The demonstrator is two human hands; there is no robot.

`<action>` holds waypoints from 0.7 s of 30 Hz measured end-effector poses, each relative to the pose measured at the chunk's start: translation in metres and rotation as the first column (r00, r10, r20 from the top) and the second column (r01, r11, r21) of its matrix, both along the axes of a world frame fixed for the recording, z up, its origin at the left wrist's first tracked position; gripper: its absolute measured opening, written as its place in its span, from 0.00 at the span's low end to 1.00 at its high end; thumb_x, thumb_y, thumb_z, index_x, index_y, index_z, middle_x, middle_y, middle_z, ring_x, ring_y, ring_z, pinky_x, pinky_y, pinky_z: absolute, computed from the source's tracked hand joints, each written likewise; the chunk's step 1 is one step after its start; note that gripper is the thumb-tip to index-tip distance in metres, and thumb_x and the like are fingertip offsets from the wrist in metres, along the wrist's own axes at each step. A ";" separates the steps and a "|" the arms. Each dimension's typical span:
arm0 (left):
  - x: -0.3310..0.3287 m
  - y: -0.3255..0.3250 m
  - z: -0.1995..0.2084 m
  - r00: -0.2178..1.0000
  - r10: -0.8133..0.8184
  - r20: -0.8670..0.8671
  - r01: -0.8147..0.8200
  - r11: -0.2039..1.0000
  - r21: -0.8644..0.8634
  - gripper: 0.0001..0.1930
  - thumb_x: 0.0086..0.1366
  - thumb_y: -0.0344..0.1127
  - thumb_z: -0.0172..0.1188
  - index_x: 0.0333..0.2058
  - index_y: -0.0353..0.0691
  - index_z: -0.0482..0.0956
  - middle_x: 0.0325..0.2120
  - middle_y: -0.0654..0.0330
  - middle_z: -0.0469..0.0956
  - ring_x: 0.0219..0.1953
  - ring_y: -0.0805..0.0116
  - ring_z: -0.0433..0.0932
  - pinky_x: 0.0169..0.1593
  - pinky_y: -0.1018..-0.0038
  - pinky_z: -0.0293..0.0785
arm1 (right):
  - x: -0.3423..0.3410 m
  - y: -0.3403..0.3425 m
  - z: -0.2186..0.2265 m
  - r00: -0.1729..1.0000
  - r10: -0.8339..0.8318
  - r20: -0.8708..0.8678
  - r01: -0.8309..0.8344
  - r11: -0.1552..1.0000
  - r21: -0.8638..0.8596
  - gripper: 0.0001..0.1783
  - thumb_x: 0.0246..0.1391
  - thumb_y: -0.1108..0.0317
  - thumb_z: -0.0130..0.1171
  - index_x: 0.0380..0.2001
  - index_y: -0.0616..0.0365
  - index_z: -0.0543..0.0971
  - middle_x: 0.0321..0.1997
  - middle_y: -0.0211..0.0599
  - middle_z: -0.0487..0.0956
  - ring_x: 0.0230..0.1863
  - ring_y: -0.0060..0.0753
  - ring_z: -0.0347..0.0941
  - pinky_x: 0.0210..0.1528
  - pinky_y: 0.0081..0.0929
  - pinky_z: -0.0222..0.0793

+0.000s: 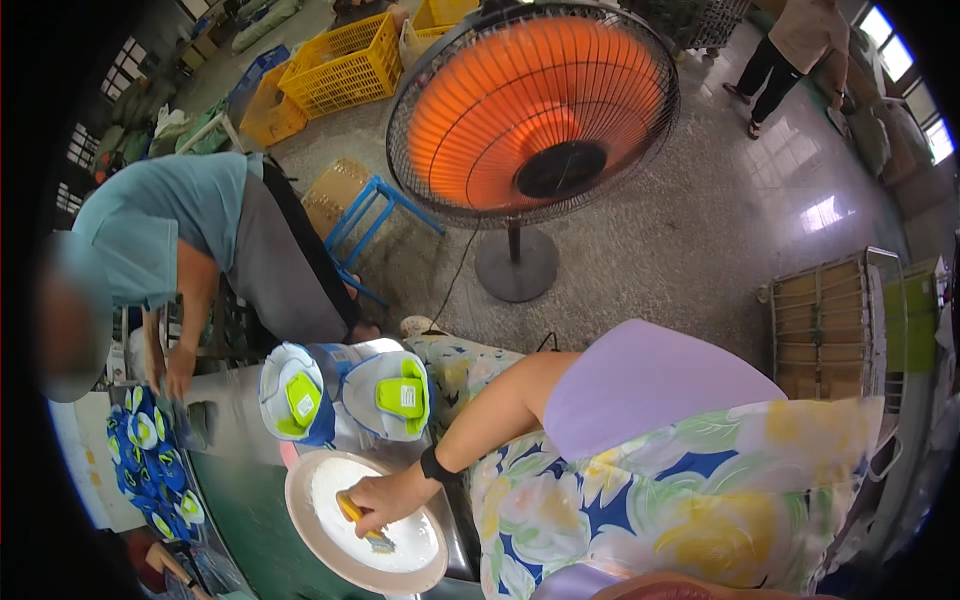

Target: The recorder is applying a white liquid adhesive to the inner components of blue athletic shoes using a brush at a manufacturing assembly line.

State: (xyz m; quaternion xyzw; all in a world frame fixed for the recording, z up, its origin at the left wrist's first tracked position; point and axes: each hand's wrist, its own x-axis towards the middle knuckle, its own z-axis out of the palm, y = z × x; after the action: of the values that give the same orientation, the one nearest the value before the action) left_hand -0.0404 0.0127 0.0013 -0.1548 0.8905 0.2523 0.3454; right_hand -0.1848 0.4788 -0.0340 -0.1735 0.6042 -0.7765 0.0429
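Floral-print clothing and a lilac sleeve [650,395] fill the lower right. From them a bare arm with a black wristband [436,465] stretches left. Its right hand [385,500] is curled shut around a yellow-handled brush [358,514], with the bristles down in white paste. The paste lies in a round, pale pink dish [300,515] on a dark green bench [245,520].

Just above the dish lie two white and blue shoes [345,392] with lime-green patches. Farther left, blue and white shoe pieces [150,465] are spread out. A co-worker in a grey-blue shirt [190,215] bends over them. Beyond, on the speckled floor, stand a blue stool [372,215], a round heater [530,110] glowing orange, and yellow crates [345,62].
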 end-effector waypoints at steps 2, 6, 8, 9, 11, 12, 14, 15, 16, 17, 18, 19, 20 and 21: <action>-0.033 0.023 0.000 0.996 -0.071 -0.049 0.071 0.997 0.017 0.24 0.67 0.37 0.55 0.60 0.37 0.68 0.49 0.47 0.77 0.43 0.55 0.74 0.50 0.64 0.71 | -0.004 0.000 0.003 0.997 -0.061 -0.047 0.062 0.998 0.021 0.23 0.52 0.55 0.66 0.34 0.64 0.69 0.25 0.45 0.77 0.29 0.40 0.77 0.31 0.32 0.69; -0.046 0.068 0.005 0.989 -0.121 -0.080 0.127 0.989 0.073 0.24 0.66 0.35 0.55 0.60 0.36 0.68 0.49 0.47 0.77 0.44 0.55 0.74 0.51 0.64 0.71 | 0.000 -0.016 -0.014 1.000 0.010 0.002 -0.010 1.000 0.020 0.22 0.50 0.57 0.66 0.33 0.64 0.69 0.24 0.46 0.77 0.29 0.45 0.76 0.31 0.35 0.69; -0.056 0.003 -0.009 0.977 -0.162 -0.135 0.175 0.980 0.092 0.25 0.65 0.34 0.55 0.60 0.36 0.68 0.49 0.47 0.77 0.45 0.55 0.74 0.52 0.64 0.71 | 0.010 -0.028 -0.006 0.993 -0.028 -0.117 0.032 0.999 0.031 0.22 0.48 0.59 0.66 0.32 0.65 0.69 0.23 0.46 0.77 0.28 0.47 0.76 0.31 0.35 0.69; -0.081 -0.012 -0.012 0.963 -0.219 -0.160 0.236 0.967 0.094 0.25 0.65 0.33 0.55 0.60 0.36 0.68 0.49 0.47 0.77 0.45 0.55 0.74 0.52 0.64 0.70 | 0.011 -0.027 -0.014 0.991 -0.067 -0.116 0.071 0.997 0.028 0.22 0.48 0.59 0.66 0.32 0.65 0.69 0.23 0.46 0.77 0.28 0.47 0.76 0.31 0.35 0.69; -0.170 -0.026 -0.001 0.888 -0.390 -0.246 0.418 0.906 0.073 0.25 0.64 0.32 0.55 0.60 0.36 0.67 0.50 0.47 0.77 0.46 0.54 0.74 0.53 0.64 0.70 | 0.005 -0.010 -0.019 0.986 -0.100 -0.133 0.112 0.990 0.090 0.23 0.47 0.58 0.66 0.33 0.67 0.69 0.22 0.42 0.80 0.26 0.40 0.80 0.28 0.31 0.73; -0.196 -0.043 0.003 0.861 -0.429 -0.273 0.462 0.884 0.067 0.25 0.64 0.31 0.55 0.60 0.35 0.67 0.50 0.47 0.77 0.47 0.54 0.74 0.54 0.64 0.70 | 0.008 -0.009 -0.016 0.984 -0.101 -0.147 0.122 0.982 0.145 0.24 0.47 0.57 0.66 0.33 0.68 0.69 0.22 0.43 0.80 0.26 0.42 0.80 0.29 0.33 0.74; -0.232 -0.041 0.013 0.825 -0.476 -0.303 0.512 0.858 0.046 0.25 0.64 0.31 0.55 0.60 0.35 0.67 0.50 0.47 0.77 0.47 0.54 0.74 0.54 0.64 0.70 | 0.004 -0.018 -0.016 0.971 -0.092 -0.222 0.130 0.978 0.164 0.24 0.46 0.57 0.65 0.32 0.69 0.69 0.23 0.45 0.80 0.28 0.45 0.80 0.31 0.36 0.74; -0.260 -0.017 0.005 0.793 -0.520 -0.317 0.560 0.827 0.046 0.25 0.64 0.30 0.55 0.60 0.35 0.67 0.50 0.47 0.77 0.48 0.54 0.74 0.55 0.64 0.70 | 0.005 -0.010 -0.016 0.968 -0.112 -0.224 0.153 0.973 0.174 0.24 0.46 0.57 0.65 0.32 0.69 0.70 0.23 0.46 0.80 0.29 0.45 0.80 0.32 0.37 0.74; -0.278 -0.001 0.003 0.766 -0.551 -0.333 0.595 0.803 0.039 0.25 0.63 0.30 0.55 0.60 0.35 0.67 0.50 0.47 0.77 0.48 0.54 0.74 0.55 0.63 0.69 | 0.001 -0.007 -0.018 0.967 -0.131 -0.219 0.168 0.972 0.162 0.24 0.46 0.57 0.65 0.32 0.69 0.70 0.23 0.46 0.80 0.29 0.45 0.80 0.32 0.37 0.74; -0.294 0.011 0.001 0.741 -0.575 -0.347 0.622 0.783 0.031 0.26 0.63 0.29 0.55 0.60 0.35 0.67 0.50 0.47 0.77 0.49 0.53 0.74 0.56 0.63 0.69 | -0.007 -0.008 -0.025 0.954 -0.154 -0.259 0.210 0.956 0.204 0.24 0.46 0.57 0.65 0.32 0.69 0.70 0.23 0.46 0.80 0.30 0.46 0.80 0.33 0.38 0.74; -0.319 0.031 -0.008 0.704 -0.607 -0.368 0.662 0.748 0.032 0.26 0.63 0.28 0.54 0.60 0.35 0.67 0.50 0.47 0.76 0.50 0.53 0.75 0.56 0.63 0.69 | -0.016 -0.003 -0.030 0.935 -0.189 -0.300 0.269 0.929 0.255 0.24 0.46 0.56 0.65 0.32 0.68 0.70 0.23 0.46 0.81 0.30 0.46 0.80 0.34 0.38 0.74; -0.254 0.026 -0.025 0.783 -0.518 -0.345 0.566 0.823 0.048 0.26 0.63 0.28 0.54 0.60 0.35 0.67 0.50 0.47 0.76 0.50 0.53 0.75 0.56 0.63 0.69 | -0.012 -0.046 -0.045 0.959 -0.074 -0.272 0.147 0.955 0.258 0.24 0.46 0.56 0.65 0.32 0.68 0.70 0.23 0.46 0.81 0.30 0.46 0.80 0.34 0.38 0.74; -0.230 0.110 0.026 0.715 -0.561 -0.418 0.608 0.793 -0.023 0.26 0.62 0.27 0.54 0.60 0.34 0.67 0.51 0.47 0.76 0.50 0.53 0.75 0.57 0.63 0.69 | -0.007 -0.037 -0.022 0.929 -0.126 -0.347 0.208 0.956 0.209 0.24 0.47 0.56 0.65 0.32 0.68 0.70 0.23 0.47 0.81 0.30 0.47 0.80 0.34 0.39 0.74; -0.191 0.194 0.044 0.708 -0.546 -0.447 0.593 0.804 -0.044 0.26 0.62 0.27 0.54 0.60 0.34 0.67 0.51 0.47 0.76 0.51 0.53 0.75 0.57 0.63 0.69 | -0.009 -0.045 -0.013 0.918 -0.123 -0.377 0.208 0.959 0.192 0.24 0.47 0.55 0.65 0.33 0.68 0.71 0.24 0.48 0.81 0.31 0.48 0.80 0.33 0.40 0.74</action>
State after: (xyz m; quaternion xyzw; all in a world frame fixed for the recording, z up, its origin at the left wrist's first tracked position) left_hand -0.2318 0.2069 0.0448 0.2065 0.9344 0.2067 0.2039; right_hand -0.1934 0.4339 -0.0472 -0.2550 0.6995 -0.6575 -0.1155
